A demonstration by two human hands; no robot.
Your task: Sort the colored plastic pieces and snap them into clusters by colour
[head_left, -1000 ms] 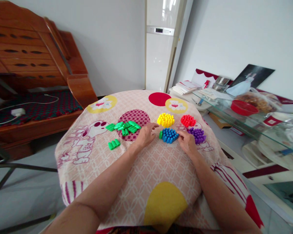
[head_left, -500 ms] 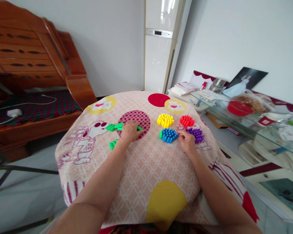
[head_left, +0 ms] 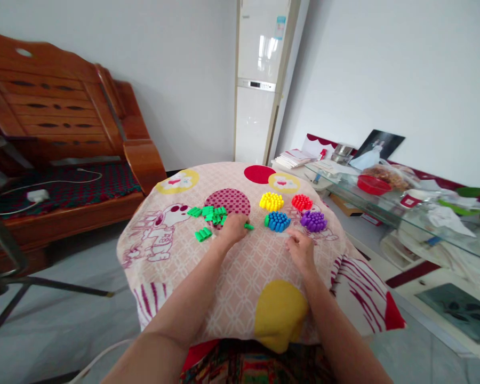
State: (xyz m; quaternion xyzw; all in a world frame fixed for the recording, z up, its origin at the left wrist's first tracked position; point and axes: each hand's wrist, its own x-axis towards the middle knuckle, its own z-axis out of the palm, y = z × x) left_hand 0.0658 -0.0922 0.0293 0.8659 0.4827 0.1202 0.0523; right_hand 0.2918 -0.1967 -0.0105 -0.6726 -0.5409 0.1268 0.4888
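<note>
My left hand [head_left: 234, 228] is closed on a small green peg [head_left: 249, 226], whose end sticks out to the right of the fingers. Beside and behind that hand lies a loose heap of green pegs [head_left: 214, 214], with a few more green pegs [head_left: 202, 234] nearer me. My right hand [head_left: 301, 249] rests just in front of the blue pegs [head_left: 278, 222], index finger and thumb apart, with nothing visible between them. One green peg [head_left: 266, 220] stands at the left edge of the blue group. Tight upright clusters of yellow [head_left: 271, 201], red [head_left: 302, 202] and purple pegs [head_left: 313, 221] stand around it.
A patterned cloth [head_left: 240, 277] covers the round table. To the right is a glass shelf [head_left: 420, 221] with a red bowl [head_left: 374, 184], papers and a photo [head_left: 378, 149]. A wooden bench [head_left: 64, 117] stands at the left, a tall white cabinet-like unit [head_left: 256, 117] behind.
My left hand has moved right, off the green heap, with a green peg in its fingers. My right hand has drawn back slightly from the blue pegs. The camera view has shifted.
</note>
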